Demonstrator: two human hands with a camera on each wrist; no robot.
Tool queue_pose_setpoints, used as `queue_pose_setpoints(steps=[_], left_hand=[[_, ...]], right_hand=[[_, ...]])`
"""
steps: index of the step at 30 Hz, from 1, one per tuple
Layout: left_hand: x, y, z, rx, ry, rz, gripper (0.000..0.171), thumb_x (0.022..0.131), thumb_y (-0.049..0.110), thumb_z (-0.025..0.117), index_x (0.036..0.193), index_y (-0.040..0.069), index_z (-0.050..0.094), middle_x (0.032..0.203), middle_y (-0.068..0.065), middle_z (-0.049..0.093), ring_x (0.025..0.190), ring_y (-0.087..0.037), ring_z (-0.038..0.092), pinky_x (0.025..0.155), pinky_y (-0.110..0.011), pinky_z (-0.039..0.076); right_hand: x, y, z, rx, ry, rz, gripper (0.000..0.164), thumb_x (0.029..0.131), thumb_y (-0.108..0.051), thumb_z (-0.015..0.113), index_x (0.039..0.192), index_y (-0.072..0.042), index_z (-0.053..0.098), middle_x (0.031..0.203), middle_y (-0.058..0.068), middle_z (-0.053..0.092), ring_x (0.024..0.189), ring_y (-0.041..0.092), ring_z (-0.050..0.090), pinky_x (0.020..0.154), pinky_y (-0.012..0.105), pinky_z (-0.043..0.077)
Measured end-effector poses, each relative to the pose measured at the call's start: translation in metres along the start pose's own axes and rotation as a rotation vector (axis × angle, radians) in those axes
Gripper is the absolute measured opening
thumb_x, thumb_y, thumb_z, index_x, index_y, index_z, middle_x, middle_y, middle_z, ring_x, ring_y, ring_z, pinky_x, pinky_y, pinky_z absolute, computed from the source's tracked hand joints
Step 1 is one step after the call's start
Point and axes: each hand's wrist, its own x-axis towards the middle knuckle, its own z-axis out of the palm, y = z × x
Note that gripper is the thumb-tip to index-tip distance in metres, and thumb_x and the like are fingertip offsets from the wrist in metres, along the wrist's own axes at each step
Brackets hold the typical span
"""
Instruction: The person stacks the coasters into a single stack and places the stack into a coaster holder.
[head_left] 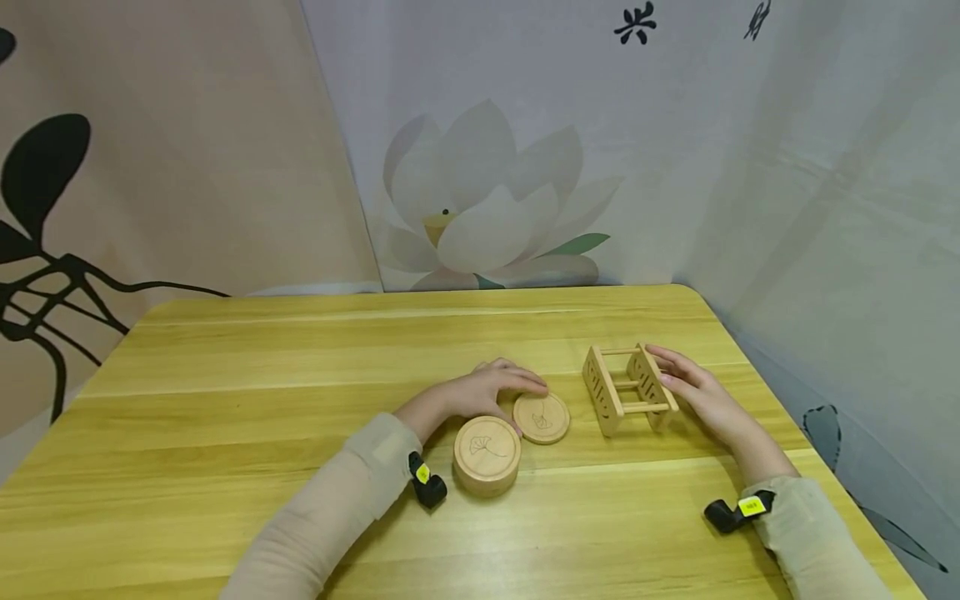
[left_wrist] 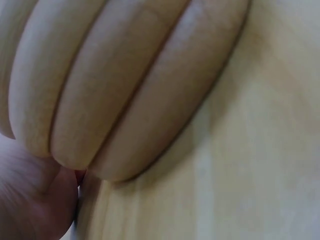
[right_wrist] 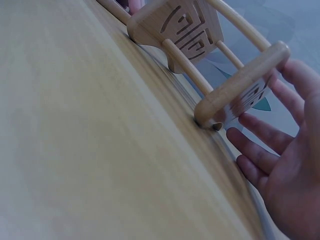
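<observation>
In the head view my left hand (head_left: 487, 390) reaches over a single round wooden coaster (head_left: 542, 418) with a leaf engraving, its fingers at the far rim and its thumb at the near left. Just in front stands a stack of similar coasters (head_left: 486, 454), a ginkgo leaf on its top one. Close up in the left wrist view, the stack's edges (left_wrist: 115, 95) hide most of the left hand (left_wrist: 30, 200). To the right, a wooden coaster rack (head_left: 611, 392) stands on the table. My right hand (head_left: 697, 396) rests extended fingertips against its right side panel (right_wrist: 242, 92).
The wooden table (head_left: 225, 417) reaches back to a hanging cloth (head_left: 495, 167) printed with a large flower. The rack has cut-out side panels joined by round rods (right_wrist: 187, 67). A black wrist camera (head_left: 427, 483) sits on each sleeve.
</observation>
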Motion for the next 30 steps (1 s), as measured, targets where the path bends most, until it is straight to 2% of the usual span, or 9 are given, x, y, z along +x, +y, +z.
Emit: queue_pose_setpoints(steps=[8, 15, 22, 30], left_hand=[[0.0009, 0.0049, -0.0009, 0.009, -0.003, -0.012, 0.070, 0.074, 0.036, 0.081, 0.137, 0.022, 0.055, 0.143, 0.008, 0.046, 0.127, -0.012, 0.031, 0.103, -0.040, 0.022], [0.0004, 0.0058, -0.0008, 0.028, 0.013, -0.004, 0.069, 0.072, 0.034, 0.083, 0.135, 0.019, 0.057, 0.139, 0.007, 0.049, 0.127, -0.014, 0.032, 0.104, -0.041, 0.022], [0.0000, 0.0045, -0.0007, 0.002, 0.029, 0.004, 0.069, 0.072, 0.033, 0.083, 0.134, 0.018, 0.058, 0.138, 0.004, 0.049, 0.128, -0.016, 0.032, 0.105, -0.042, 0.022], [0.0005, 0.0025, 0.0003, 0.000, 0.035, -0.023, 0.073, 0.072, 0.034, 0.083, 0.137, 0.020, 0.055, 0.139, 0.004, 0.047, 0.128, -0.015, 0.033, 0.106, -0.043, 0.022]], right_hand=[[-0.0005, -0.0022, 0.0005, 0.062, -0.018, -0.029, 0.048, 0.103, -0.013, 0.043, 0.149, -0.005, 0.031, 0.137, 0.031, 0.040, 0.112, 0.003, 0.051, 0.090, 0.015, 0.040], [0.0000, 0.0013, -0.0007, 0.073, -0.027, -0.024, 0.049, 0.103, -0.015, 0.043, 0.149, -0.006, 0.031, 0.135, 0.019, 0.045, 0.111, 0.004, 0.053, 0.090, 0.016, 0.042], [-0.0002, 0.0010, -0.0016, 0.061, -0.030, -0.016, 0.049, 0.104, -0.016, 0.043, 0.150, -0.007, 0.030, 0.137, 0.030, 0.040, 0.113, 0.004, 0.050, 0.091, 0.015, 0.039], [0.0003, 0.0026, -0.0018, 0.046, -0.027, -0.002, 0.049, 0.104, -0.016, 0.043, 0.150, -0.007, 0.030, 0.139, 0.031, 0.038, 0.114, 0.003, 0.048, 0.092, 0.014, 0.037]])
